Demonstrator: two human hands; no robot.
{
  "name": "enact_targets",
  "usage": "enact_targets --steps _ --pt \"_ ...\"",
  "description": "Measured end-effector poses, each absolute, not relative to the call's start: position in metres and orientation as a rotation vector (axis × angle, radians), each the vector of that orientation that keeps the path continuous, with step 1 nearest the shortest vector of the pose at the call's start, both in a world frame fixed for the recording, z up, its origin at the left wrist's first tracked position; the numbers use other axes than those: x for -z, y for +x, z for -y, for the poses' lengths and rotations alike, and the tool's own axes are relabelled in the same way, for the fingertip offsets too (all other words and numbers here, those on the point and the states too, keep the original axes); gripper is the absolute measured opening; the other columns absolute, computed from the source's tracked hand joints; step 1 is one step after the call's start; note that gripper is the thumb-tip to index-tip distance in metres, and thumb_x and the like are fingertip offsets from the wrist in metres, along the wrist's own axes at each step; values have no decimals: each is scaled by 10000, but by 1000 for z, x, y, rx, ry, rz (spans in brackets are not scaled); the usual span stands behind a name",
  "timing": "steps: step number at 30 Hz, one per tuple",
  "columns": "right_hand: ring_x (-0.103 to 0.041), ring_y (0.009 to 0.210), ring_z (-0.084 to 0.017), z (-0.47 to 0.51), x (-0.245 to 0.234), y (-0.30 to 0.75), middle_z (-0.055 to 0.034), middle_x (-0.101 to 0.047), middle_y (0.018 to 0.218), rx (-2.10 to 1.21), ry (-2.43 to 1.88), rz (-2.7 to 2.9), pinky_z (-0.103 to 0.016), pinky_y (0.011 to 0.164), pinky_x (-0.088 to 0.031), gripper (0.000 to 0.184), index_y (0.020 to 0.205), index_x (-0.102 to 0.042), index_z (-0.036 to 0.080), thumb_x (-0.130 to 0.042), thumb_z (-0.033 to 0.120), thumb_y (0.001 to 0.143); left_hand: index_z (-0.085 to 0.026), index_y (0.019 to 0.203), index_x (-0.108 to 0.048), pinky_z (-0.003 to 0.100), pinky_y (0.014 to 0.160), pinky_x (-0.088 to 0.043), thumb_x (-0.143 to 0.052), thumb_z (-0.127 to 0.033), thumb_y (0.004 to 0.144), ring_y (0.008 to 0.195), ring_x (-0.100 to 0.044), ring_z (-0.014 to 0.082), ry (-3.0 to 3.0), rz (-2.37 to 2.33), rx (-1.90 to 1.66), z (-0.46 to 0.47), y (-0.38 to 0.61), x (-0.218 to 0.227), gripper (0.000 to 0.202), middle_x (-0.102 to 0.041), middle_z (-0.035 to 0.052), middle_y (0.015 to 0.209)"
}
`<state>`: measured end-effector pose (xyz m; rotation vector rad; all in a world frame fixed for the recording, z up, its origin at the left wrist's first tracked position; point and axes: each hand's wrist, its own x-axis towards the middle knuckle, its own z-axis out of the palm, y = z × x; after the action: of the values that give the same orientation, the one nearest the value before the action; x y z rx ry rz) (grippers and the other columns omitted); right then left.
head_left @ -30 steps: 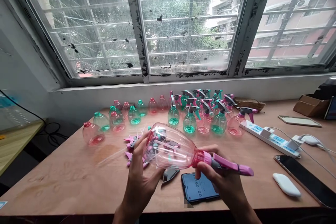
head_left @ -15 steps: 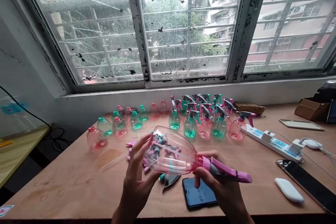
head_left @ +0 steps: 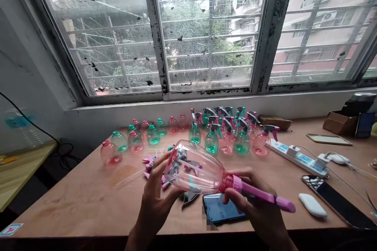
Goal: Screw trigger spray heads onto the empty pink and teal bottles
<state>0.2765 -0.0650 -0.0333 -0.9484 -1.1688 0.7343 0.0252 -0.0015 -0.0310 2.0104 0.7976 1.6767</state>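
Note:
My left hand (head_left: 156, 200) grips the wide base of a clear pink bottle (head_left: 203, 164), which lies sideways in the air above the table. At its neck, my right hand (head_left: 259, 204) is closed around a pink and grey trigger spray head (head_left: 265, 198). The spray head's collar sits at the bottle's threaded mouth, with some red thread showing; whether it is screwed on I cannot tell. Through the clear wall, loose spray heads (head_left: 193, 166) show on the table behind. More pink spray-head parts (head_left: 150, 160) lie left of the bottle.
Open pink and green bottles (head_left: 111, 155) stand at the back left. Several bottles with spray heads (head_left: 212, 141) stand at the back middle. A lit phone (head_left: 219, 208) lies below my hands. To the right are a power strip (head_left: 297, 157), a white case (head_left: 312, 205) and a dark phone (head_left: 338, 200).
The bottle and spray head have shifted slightly right, and the spray head's far end tips a little lower. Both hands keep their holds. The camera view has turned slightly right.

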Motion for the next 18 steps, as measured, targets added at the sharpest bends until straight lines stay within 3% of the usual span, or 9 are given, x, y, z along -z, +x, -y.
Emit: enact_targets --steps 4,7,11,14,18 --pt "-780 564 -224 66 34 282 5 -845 727 -658 -939 1304 -264 505 -598 217 1002 -794 274 -937 383 880 -295 1498 -643 547 1276 -510 -955 -527 824 1598 -508 424 1912 -886 -1561 3 25 34 778 -605 155 1628" --pt "-774 573 -224 69 36 283 -6 -872 802 -509 -977 1372 -280 529 -592 198 1018 -831 293 -926 396 878 -256 1358 -716 582 1298 -465 -872 -662 854 1613 -475 443 1761 -922 -1558 7 28 30 666 -607 172 1623" --pt "-816 608 -250 69 32 281 -6 -852 723 -664 -992 1221 -278 524 -623 282 995 -782 274 -940 468 866 -321 1457 -692 581 1344 -395 -852 -528 935 1623 -469 387 1911 -958 -1567 8 30 24 584 -645 124 1595" --pt "-806 581 -258 67 28 281 0 -810 636 -776 -964 1172 -293 506 -633 318 986 -740 257 -927 490 875 -365 1540 -628 562 1332 -424 -806 -406 997 1621 -485 352 2077 -965 -1567 6 25 25 573 -621 107 1635" --pt "-797 596 -241 68 29 284 3 -824 673 -681 -1033 1244 -287 546 -625 280 963 -768 258 -950 426 832 -305 1501 -650 611 1313 -440 -893 -505 900 1616 -482 421 2099 -943 -1468 5 17 28 679 -648 174 1603"
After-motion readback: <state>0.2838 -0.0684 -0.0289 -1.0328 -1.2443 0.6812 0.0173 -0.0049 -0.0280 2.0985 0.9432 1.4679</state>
